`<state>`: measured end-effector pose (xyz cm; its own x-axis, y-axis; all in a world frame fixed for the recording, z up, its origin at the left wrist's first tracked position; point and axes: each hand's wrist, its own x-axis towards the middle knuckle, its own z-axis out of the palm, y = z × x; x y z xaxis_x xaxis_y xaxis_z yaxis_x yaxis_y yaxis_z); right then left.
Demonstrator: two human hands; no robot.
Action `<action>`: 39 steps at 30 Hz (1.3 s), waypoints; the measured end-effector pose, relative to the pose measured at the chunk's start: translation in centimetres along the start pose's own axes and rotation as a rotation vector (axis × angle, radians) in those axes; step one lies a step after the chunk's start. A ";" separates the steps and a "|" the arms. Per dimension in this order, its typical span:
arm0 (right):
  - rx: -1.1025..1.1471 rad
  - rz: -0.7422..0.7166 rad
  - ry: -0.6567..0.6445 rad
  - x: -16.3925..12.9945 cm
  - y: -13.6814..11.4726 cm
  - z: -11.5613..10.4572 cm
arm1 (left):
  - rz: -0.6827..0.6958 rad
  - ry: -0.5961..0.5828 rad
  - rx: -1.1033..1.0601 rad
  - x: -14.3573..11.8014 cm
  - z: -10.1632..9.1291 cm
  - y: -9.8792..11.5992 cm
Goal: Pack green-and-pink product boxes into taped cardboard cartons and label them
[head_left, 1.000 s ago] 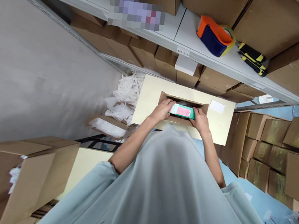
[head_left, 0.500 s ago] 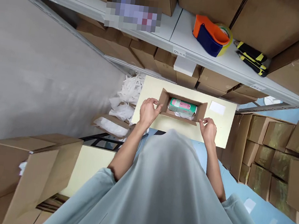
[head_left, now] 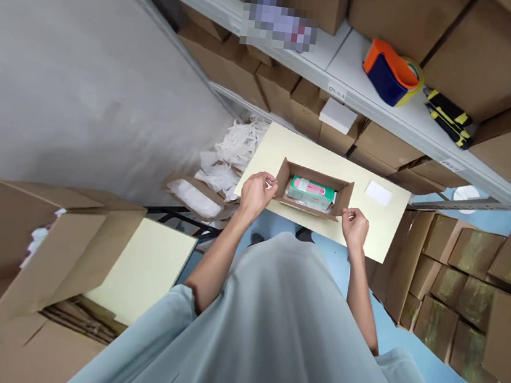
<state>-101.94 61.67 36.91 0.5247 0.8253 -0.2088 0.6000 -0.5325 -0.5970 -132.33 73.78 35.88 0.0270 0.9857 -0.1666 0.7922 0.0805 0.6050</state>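
Both the left hand (head_left: 255, 196) and right hand (head_left: 355, 230) curl at the open carton (head_left: 317, 174), grip unclear; uneven tugging could tilt it, shifting the green box (head_left: 312, 192).

Left arm (head_left: 217, 261) and right arm (head_left: 362, 301) reach forward, with the hands apart.
The left hand (head_left: 255, 195) is turned inward, its fingers curled; the right hand (head_left: 355, 229), also turned inward, has its fingertips gathered closely together.
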 end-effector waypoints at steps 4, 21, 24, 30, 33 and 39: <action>-0.021 -0.093 -0.064 -3.0 -3.7 2.5 | -0.070 0.096 -0.048 -4.3 -3.6 -4.6; -0.150 -0.952 -0.543 -26.9 -26.0 30.3 | -0.728 0.760 -0.273 -35.9 -19.8 -35.7; -0.208 -1.055 -0.640 -31.2 -28.5 34.5 | -0.853 0.828 -0.312 -40.2 -20.6 -39.1; -0.280 -1.182 -0.713 -36.0 -32.0 39.3 | -0.962 0.940 -0.406 -44.3 -20.1 -42.9; -0.307 -1.216 -0.722 -36.9 -33.5 40.7 | -0.975 0.971 -0.453 -44.5 -19.5 -44.4; -0.482 -1.215 -0.797 -36.6 -35.3 41.6 | -1.005 0.936 -0.487 -44.0 -18.5 -46.9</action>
<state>-167.45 58.05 33.38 -0.7696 0.5928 -0.2373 0.6291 0.6400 -0.4412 -182.00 29.37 29.23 -0.9524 0.2028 -0.2276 -0.0494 0.6340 0.7718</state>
